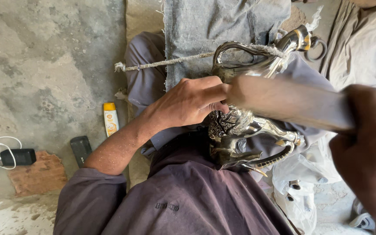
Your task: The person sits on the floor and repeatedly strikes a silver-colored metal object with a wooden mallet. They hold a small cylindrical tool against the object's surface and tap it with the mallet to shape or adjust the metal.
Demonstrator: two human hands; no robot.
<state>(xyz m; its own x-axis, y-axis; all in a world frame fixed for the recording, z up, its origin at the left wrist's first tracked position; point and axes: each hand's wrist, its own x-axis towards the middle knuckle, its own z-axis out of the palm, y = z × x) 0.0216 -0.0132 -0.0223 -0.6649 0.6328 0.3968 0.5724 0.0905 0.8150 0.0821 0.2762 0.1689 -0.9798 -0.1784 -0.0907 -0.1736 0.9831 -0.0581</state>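
Head view, looking down my own lap. Left hand (190, 102) lay knuckles up on the shiny metal figure (240, 126), fingers curled together and pinched at the tips against its engraved body; what the tips held, if anything, was hidden under them. Right hand (366, 148) sat at the near right edge, very close to the lens, dark and blurred, fist clamped round the wooden handle (290, 102). The handle ran leftward from that fist and its far end met my left fingertips; whether it touched the metal I could not tell, and its head was not to be made out.

The figure rested on my lap just beyond and under the left hand. A curved silver neck rose away from the hand, bound with a pale rope (166, 62) that stretched off to the left over a grey denim cloth (209, 26). Legs or horns of the piece pointed toward my right hand; the exact shape stayed unclear.

Left of my left forearm, on the concrete floor (44, 65): a yellow and white tube (110, 118), a black remote-like bar (80, 149), a black charger block (18, 156) with white cable. Below the right hand, a white plastic bag (297, 187), partly cut off.
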